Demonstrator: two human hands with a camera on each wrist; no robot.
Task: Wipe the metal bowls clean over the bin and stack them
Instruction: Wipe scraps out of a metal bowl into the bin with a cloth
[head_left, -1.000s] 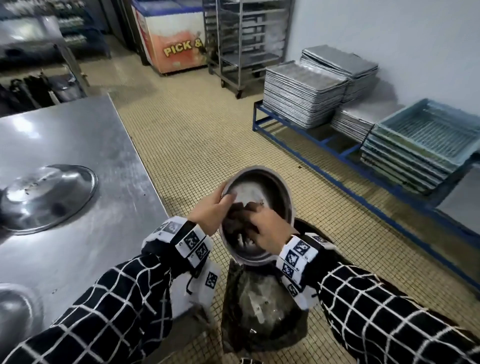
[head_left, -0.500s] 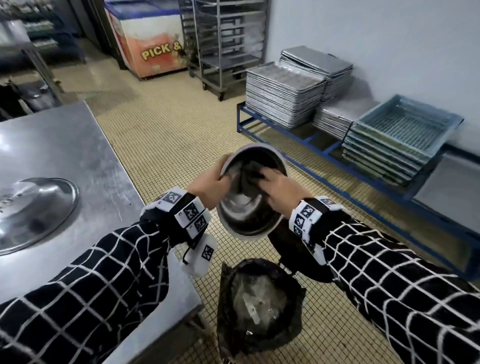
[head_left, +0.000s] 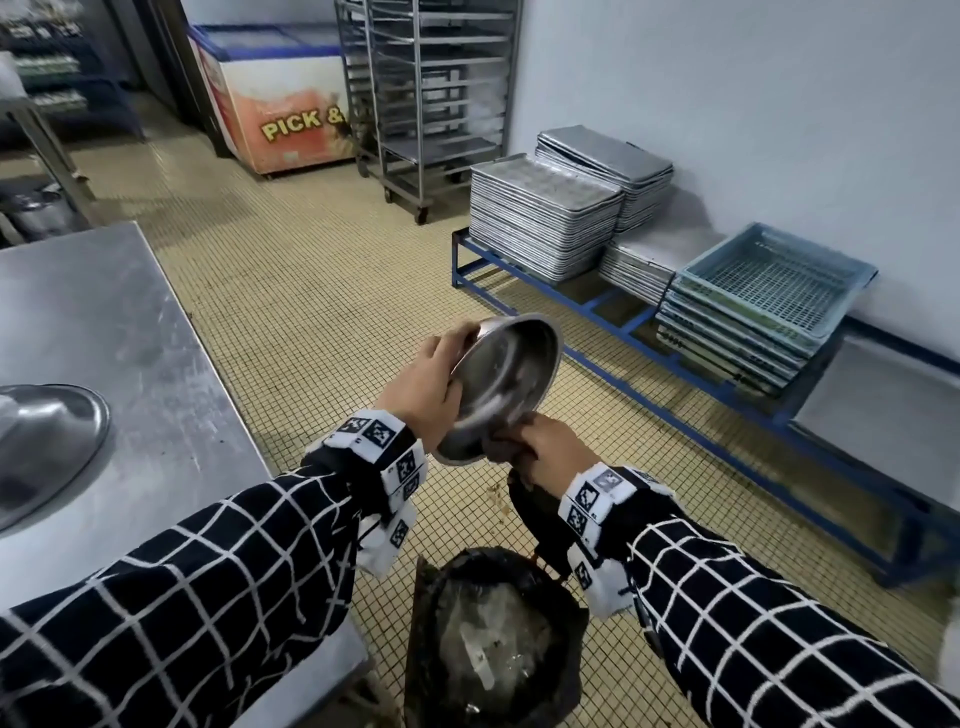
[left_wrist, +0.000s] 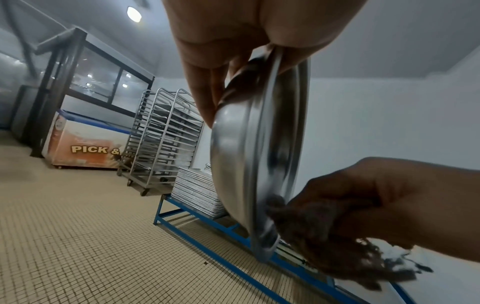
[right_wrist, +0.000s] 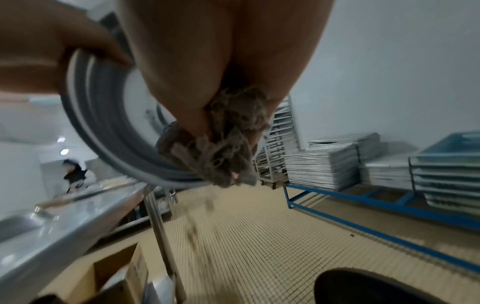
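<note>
Bin (head_left: 498, 639): black-lined, on the tiled floor nearest the viewer, just beside the corner of the desk; crumpled clear plastic lies inside it.
Right hand (head_left: 550, 457): directly above the bin's far rim; its grip is closed round a frayed grey-brown rag (right_wrist: 223, 152), the fingers bunched tight on the cloth.
Rag: pressed against the bowl's lower rim, loose threads hanging below the fingers; blurred bits show under it in the right wrist view.
Metal bowl (head_left: 501, 387): in the air above and just beyond the bin, tilted steeply on edge with its open side turned to the right hand.
Left hand (head_left: 426, 389): above the bin, left of the bowl; its grip pinches the bowl's upper rim, thumb on the inner side and fingers (left_wrist: 205, 90) spread over the outer wall.
Desk (head_left: 104, 322): stainless steel, left of the bin; a domed metal bowl (head_left: 47, 441) lies upside down on it, well apart from the hands.
Blue rack (head_left: 675, 374): low frame along the wall, beyond the bin to the right; it carries stacks of metal trays (head_left: 540, 218) and a stack of pale blue mesh crates (head_left: 769, 296).
Trolley (head_left: 431, 98): tall wheeled tray rack, farther from the bin than the trays.
Freezer (head_left: 275, 114): chest type, lettered "PICK &", left of the trolley, farthest from the bin.
</note>
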